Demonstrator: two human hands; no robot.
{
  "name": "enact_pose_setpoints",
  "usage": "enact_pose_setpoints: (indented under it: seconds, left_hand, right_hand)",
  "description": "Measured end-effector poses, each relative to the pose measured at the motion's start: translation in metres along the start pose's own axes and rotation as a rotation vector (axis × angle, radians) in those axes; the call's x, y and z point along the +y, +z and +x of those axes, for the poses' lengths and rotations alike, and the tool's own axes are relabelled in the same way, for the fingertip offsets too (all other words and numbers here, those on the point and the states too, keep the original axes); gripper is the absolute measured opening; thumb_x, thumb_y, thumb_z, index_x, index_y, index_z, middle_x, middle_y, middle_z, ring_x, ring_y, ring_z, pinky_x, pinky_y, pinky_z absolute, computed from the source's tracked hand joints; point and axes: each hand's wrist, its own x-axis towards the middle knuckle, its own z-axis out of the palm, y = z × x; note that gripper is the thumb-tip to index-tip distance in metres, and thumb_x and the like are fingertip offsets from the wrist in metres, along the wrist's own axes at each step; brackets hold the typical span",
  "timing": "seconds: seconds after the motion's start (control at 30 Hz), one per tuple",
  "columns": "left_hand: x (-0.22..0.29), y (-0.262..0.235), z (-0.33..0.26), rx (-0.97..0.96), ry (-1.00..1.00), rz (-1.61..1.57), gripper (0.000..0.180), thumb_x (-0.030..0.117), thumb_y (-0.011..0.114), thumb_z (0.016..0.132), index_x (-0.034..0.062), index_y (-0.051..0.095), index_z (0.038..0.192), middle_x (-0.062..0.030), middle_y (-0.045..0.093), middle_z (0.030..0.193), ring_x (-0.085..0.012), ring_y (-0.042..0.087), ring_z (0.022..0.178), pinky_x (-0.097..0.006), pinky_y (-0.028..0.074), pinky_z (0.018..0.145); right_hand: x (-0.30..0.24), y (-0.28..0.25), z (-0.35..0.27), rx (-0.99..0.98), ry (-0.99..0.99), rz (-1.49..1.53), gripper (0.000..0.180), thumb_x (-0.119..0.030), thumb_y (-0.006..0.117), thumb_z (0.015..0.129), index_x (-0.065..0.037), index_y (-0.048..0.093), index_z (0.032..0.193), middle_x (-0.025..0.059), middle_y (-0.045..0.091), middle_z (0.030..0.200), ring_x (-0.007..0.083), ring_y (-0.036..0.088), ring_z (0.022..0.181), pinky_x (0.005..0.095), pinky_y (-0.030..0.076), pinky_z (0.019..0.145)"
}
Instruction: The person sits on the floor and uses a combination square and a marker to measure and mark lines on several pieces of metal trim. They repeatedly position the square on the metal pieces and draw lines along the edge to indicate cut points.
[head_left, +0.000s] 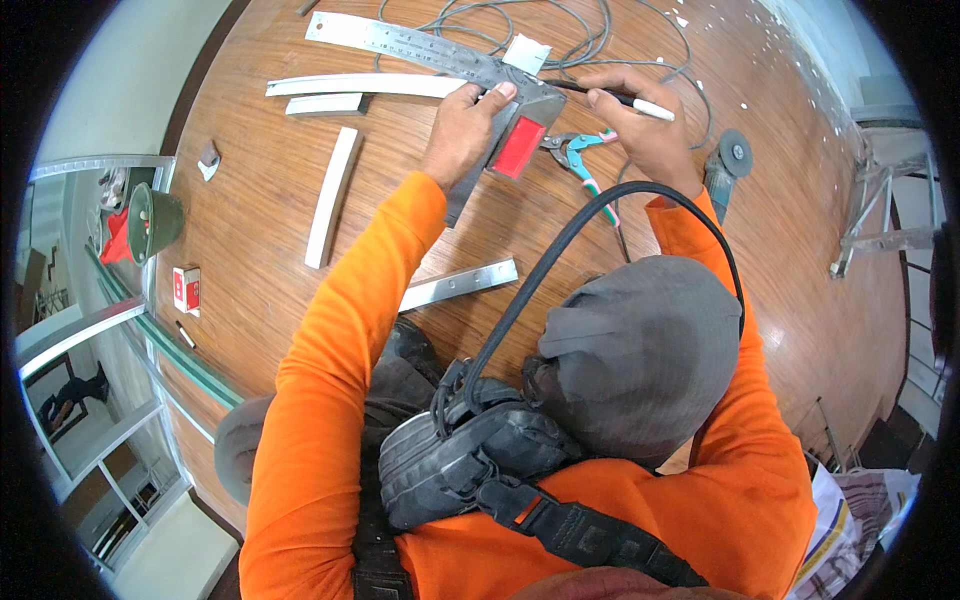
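My left hand (462, 135) is closed around a steel square (400, 42), its thumb pressing down near the corner. The square's ruled blade points to the far left, and a dark arm reaches back toward me. Under the same hand runs a long white metal profile (360, 87), lying beside the blade. A red rectangular patch (519, 147) shows on a dark piece by the square's corner. My right hand (645, 125) pinches a marker pen (652, 108) with a white end. Its dark tip end points left, close to the corner; whether it touches cannot be made out.
Teal-handled pliers (580, 165) and an angle grinder (728, 165) lie on the wood floor at right. Cut profile pieces (332, 200) and a metal strip (460, 284) are nearer. A grey cable (600, 40) coils behind. Left are a red-and-white box (187, 289) and green bucket (155, 222).
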Motion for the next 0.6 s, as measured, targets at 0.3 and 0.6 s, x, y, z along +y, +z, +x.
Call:
enact_pose_setpoints:
  seconds: [0.3,0.6]
  left_hand:
    - [0.016,0.004,-0.003,-0.08,-0.034,-0.075,0.038,0.028,0.073,0.089,-0.0028,0.068,0.11,-0.0123,0.07,0.101,-0.0192,0.062,0.095,-0.033,0.048,0.089]
    - [0.018,-0.003,-0.005,-0.209,-0.162,-0.38,0.056,0.019,0.084,0.078,-0.0035,0.058,0.123,-0.0132,0.066,0.115,-0.0229,0.061,0.106,-0.035,0.047,0.098]
  right_hand:
    - [0.015,0.035,-0.024,0.051,0.454,0.309,0.033,-0.023,0.058,0.099,-0.002,0.06,0.124,0.0087,0.068,0.088,0.015,0.066,0.072,0.0279,0.05,0.058]
    - [0.018,0.035,-0.028,0.185,0.472,0.252,0.026,-0.023,0.061,0.097,-0.001,0.059,0.111,0.0063,0.064,0.073,0.0111,0.06,0.057,0.0263,0.047,0.049]
